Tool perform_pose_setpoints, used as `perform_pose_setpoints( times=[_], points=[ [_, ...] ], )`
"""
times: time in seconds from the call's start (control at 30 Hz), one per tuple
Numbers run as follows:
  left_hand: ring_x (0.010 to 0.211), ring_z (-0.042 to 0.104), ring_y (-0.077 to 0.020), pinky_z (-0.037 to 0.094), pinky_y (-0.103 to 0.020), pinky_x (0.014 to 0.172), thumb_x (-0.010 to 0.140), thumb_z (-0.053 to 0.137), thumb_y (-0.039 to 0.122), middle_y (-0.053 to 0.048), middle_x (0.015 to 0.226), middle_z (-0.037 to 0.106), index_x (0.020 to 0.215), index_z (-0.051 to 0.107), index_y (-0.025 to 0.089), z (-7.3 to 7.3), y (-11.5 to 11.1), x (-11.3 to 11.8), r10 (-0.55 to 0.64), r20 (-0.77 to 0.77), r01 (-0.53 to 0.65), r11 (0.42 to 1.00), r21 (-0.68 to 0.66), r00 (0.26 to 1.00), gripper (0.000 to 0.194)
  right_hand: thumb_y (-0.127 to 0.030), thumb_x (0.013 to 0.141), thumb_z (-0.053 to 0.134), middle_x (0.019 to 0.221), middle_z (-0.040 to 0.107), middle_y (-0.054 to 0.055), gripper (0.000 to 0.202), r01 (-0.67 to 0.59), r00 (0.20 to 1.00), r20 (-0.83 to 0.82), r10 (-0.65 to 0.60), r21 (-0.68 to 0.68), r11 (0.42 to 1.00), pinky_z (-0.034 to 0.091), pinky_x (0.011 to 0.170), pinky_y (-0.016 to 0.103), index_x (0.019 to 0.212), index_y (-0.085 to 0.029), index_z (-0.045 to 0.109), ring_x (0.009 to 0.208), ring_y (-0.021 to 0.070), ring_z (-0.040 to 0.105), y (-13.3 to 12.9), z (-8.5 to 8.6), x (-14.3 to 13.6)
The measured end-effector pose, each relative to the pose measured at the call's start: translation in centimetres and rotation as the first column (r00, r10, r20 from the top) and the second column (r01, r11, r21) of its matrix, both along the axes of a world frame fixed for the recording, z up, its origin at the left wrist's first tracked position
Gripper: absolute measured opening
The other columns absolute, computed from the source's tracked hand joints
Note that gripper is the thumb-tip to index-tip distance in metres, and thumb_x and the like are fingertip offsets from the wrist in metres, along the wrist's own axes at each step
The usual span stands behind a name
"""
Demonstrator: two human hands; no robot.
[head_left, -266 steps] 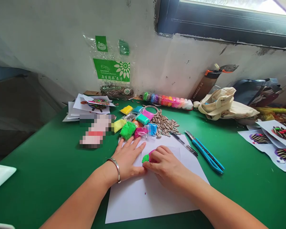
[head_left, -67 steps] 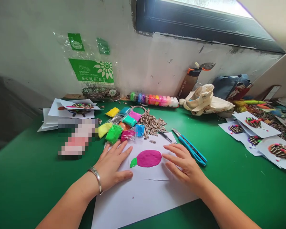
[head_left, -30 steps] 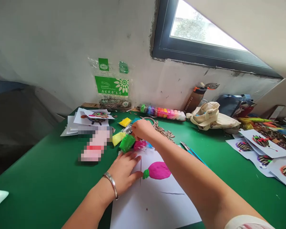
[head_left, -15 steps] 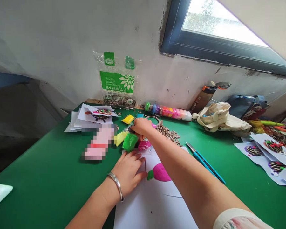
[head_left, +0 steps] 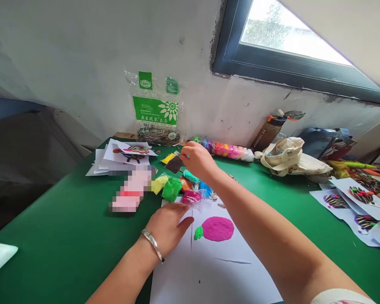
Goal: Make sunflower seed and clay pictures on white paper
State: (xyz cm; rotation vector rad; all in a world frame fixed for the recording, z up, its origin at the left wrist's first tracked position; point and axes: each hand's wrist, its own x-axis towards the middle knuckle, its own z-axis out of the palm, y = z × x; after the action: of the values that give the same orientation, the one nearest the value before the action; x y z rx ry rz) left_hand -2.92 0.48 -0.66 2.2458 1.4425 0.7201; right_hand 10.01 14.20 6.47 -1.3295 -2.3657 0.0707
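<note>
My right hand (head_left: pixel 198 158) pinches the corner of a small bag of dark clay (head_left: pixel 173 164), raised above the other clay packets. Under my left hand (head_left: pixel 169 223) is the upper left of a white paper sheet (head_left: pixel 221 278); its fingers are stretched and the thumb stands apart. On the sheet is a flat magenta clay oval (head_left: pixel 218 229) with a green clay piece (head_left: pixel 198 232) at its left end. Just beyond my left fingertips lie a magenta clay packet (head_left: pixel 191 197) and a green clay packet (head_left: pixel 172 188). Yellow, orange, teal and blue packets cluster around them.
A sunflower seed bag (head_left: pixel 158 116) leans on the wall beside a row of coloured clay (head_left: pixel 229 150). Papers with seed pictures lie on the left (head_left: pixel 101 162) and right (head_left: pixel 329 202). A bottle (head_left: pixel 267 131) and cloth bag (head_left: pixel 285 158) stand behind.
My right hand has risen from the packets, lifting the dark clay bag. My right forearm has moved off the magenta oval, which now shows whole. My left hand stays on the sheet's edge.
</note>
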Motion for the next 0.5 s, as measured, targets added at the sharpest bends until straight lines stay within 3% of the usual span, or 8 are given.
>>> perform_pose_setpoints(
  times=[0.07, 0.13, 0.2, 0.23, 0.33, 0.4, 0.5],
  points=[
    [0.088, 0.067, -0.0204, 0.054, -0.032, 0.079, 0.089, 0.052, 0.031, -0.003, 0.096, 0.073, 0.101, 0.069, 0.024, 0.3, -0.1, 0.0, 0.075, 0.137, -0.088, 0.992, 0.095, 0.988, 0.023, -0.018, 0.090, 0.040, 0.090, 0.058, 0.004, 0.024, 0.013, 0.998, -0.056, -0.012, 0.026, 1.000, 0.038, 0.072, 0.023, 0.078, -0.018, 0.061, 0.080, 0.0131, 0.052, -1.2, 0.4, 1.4],
    [0.096, 0.065, -0.0196, 0.051, -0.031, 0.088, 0.090, 0.052, 0.033, -0.003, 0.102, 0.072, 0.105, 0.068, 0.024, 0.8, -0.2, -0.2, 0.164, 0.285, -0.227, 0.952, 0.204, 0.944, 0.024, -0.017, 0.089, 0.041, 0.085, 0.057, 0.002, 0.021, 0.033, 0.994, -0.109, -0.030, 0.033, 0.999, 0.038, 0.066, 0.022, 0.078, -0.018, 0.059, 0.073, 0.0122, 0.051, -2.9, 0.4, 2.9],
    [0.109, 0.060, -0.0220, 0.047, -0.033, 0.096, 0.087, 0.056, 0.038, -0.005, 0.119, 0.065, 0.116, 0.063, 0.022, 1.2, -0.2, -0.3, 0.249, 0.407, -0.348, 0.918, 0.188, 0.879, 0.033, -0.017, 0.087, 0.044, 0.076, 0.055, 0.001, 0.019, 0.031, 0.973, -0.227, -0.031, -0.006, 1.000, 0.037, 0.062, 0.022, 0.073, -0.019, 0.056, 0.069, 0.0125, 0.049, -5.1, -0.1, 4.2],
    [0.114, 0.057, -0.0234, 0.047, -0.035, 0.097, 0.085, 0.058, 0.040, -0.007, 0.126, 0.060, 0.122, 0.059, 0.021, 1.4, -0.2, -0.4, 0.277, 0.455, -0.365, 0.924, 0.116, 0.846, 0.041, -0.017, 0.087, 0.045, 0.073, 0.054, 0.000, 0.019, 0.013, 0.965, -0.261, -0.022, -0.036, 0.999, 0.037, 0.062, 0.022, 0.070, -0.019, 0.055, 0.069, 0.0126, 0.049, -6.4, -0.5, 4.6],
    [0.111, 0.059, -0.0251, 0.052, -0.034, 0.088, 0.080, 0.063, 0.047, -0.009, 0.131, 0.056, 0.133, 0.048, 0.020, 1.8, -0.4, 0.0, 0.288, 0.566, -0.202, 0.957, -0.211, 0.773, 0.061, -0.016, 0.087, 0.046, 0.072, 0.055, 0.001, 0.020, -0.059, 0.936, -0.353, 0.010, -0.128, 0.990, 0.037, 0.063, 0.023, 0.069, -0.020, 0.054, 0.069, 0.0134, 0.049, -10.3, -1.8, 5.5],
    [0.101, 0.064, -0.0247, 0.054, -0.032, 0.082, 0.078, 0.064, 0.047, -0.008, 0.118, 0.065, 0.124, 0.058, 0.019, 1.9, -0.7, 0.7, 0.272, 0.577, -0.060, 0.932, -0.358, 0.770, 0.054, -0.018, 0.087, 0.047, 0.075, 0.056, 0.001, 0.018, -0.109, 0.907, -0.421, 0.018, -0.193, 0.975, 0.038, 0.062, 0.023, 0.070, -0.020, 0.054, 0.069, 0.0137, 0.050, -12.5, -2.7, 5.8],
    [0.084, 0.065, -0.0220, 0.054, -0.028, 0.073, 0.079, 0.062, 0.041, -0.005, 0.092, 0.072, 0.098, 0.071, 0.017, 2.2, -1.2, 1.9, 0.228, 0.531, 0.027, 0.903, -0.430, 0.816, 0.032, -0.019, 0.086, 0.048, 0.073, 0.055, 0.001, 0.016, -0.126, 0.854, -0.516, -0.060, -0.319, 0.939, 0.041, 0.059, 0.024, 0.072, -0.021, 0.055, 0.065, 0.0133, 0.050, -14.8, -4.1, 6.4]
  ],
)
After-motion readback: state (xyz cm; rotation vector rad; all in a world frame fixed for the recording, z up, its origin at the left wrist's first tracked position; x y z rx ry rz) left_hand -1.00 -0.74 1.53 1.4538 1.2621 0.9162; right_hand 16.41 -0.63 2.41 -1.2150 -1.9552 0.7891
